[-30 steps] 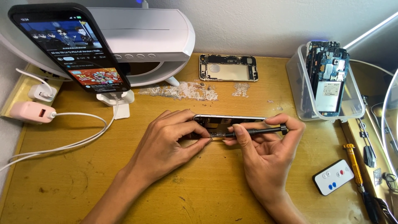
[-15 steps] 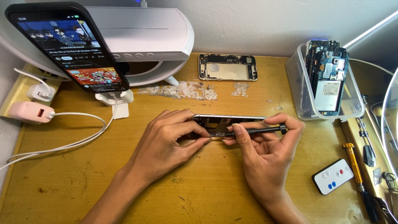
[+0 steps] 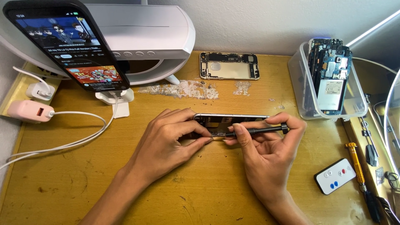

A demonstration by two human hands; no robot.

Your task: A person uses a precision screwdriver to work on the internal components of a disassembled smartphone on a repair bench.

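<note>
I have one view only, from the camera on the person's head. It looks steeply down and forward onto the desk (image 3: pixel 208 196), close over both hands at frame centre. The wall (image 3: pixel 258 25) closes the top edge; the desk's near part runs out at the bottom.

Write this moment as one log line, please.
left hand: holds phone frame on edge | right hand: holds black tool, tip at frame | nearby: remote, parts bin, second frame
</note>
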